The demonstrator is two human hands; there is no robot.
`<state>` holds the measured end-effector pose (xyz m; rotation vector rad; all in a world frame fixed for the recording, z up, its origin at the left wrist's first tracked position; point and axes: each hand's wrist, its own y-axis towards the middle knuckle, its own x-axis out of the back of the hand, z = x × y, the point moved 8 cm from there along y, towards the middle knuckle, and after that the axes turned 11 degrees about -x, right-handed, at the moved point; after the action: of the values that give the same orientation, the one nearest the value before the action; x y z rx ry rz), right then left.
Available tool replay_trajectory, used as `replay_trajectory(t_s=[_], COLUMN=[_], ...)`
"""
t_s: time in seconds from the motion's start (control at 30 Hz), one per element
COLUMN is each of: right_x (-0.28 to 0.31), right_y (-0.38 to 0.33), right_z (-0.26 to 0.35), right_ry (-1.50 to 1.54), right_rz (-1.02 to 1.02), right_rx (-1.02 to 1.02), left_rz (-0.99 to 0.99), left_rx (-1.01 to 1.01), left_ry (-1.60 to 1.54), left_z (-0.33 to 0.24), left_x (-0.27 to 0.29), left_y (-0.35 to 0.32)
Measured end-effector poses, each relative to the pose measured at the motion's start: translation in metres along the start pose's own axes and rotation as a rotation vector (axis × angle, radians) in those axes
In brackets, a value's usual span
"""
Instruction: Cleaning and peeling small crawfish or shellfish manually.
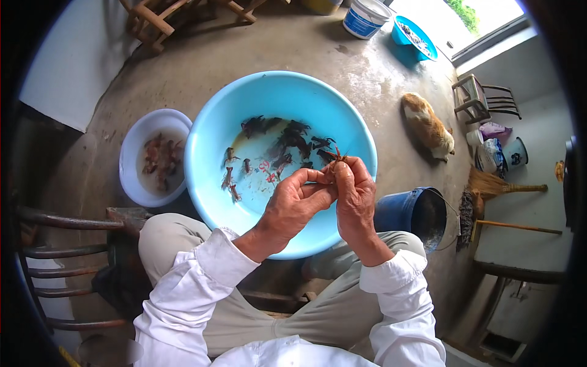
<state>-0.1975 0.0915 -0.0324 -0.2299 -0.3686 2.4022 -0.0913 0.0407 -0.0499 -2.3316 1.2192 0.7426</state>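
- Reddish crayfish (334, 160) sits pinched between your two hands, over the near rim of the big blue basin (214, 128).
- Your left hand (296, 205) and right hand (353, 199) both close their fingertips on it.
- More crayfish (287, 140) lie in the basin's shallow water.
- Beside it stands a white bowl (131, 156); a dark blue bucket (400, 211) is at your right.

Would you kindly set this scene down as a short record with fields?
Left hand: pinches the crayfish from the left
Right hand: grips the crayfish, legs poking above the fingers
Blue basin: shallow water, more dark crayfish
White bowl: reddish pieces in water
Blue bucket: by the right knee
Cat: lying on the floor
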Motion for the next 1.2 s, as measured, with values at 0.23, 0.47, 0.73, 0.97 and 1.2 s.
replay_trajectory(t_s=[0.23, 0.47, 0.73, 0.97, 1.2], right_x=[-0.006, -0.013, -0.014, -0.014, -0.002], right_y=[-0.003, -0.005, -0.008, -0.022, -0.016], right_z=[-0.002, -0.008, 0.011, 0.033, 0.034], right_ry=[-0.138, -0.024, -0.027, -0.394, -0.563], right_rz=[-0.083, 0.039, 0.229, 0.177, 0.187], right_rx=[0.091, -0.034, 0.030, 0.281, 0.364], left_rz=[-0.061, -0.004, 0.005, 0.061, 0.077], left_rx=[-0.042, -0.096, -0.115, -0.086, -0.058], left_ry=[-0.116, -0.139, 0.239, 0.273, 0.251], left_z=[-0.003, 0.009, -0.007, -0.001, 0.003], left_x=[0.001, 0.003, 0.005, 0.000, -0.001], left_y=[-0.003, -0.001, -0.002, -0.002, -0.004])
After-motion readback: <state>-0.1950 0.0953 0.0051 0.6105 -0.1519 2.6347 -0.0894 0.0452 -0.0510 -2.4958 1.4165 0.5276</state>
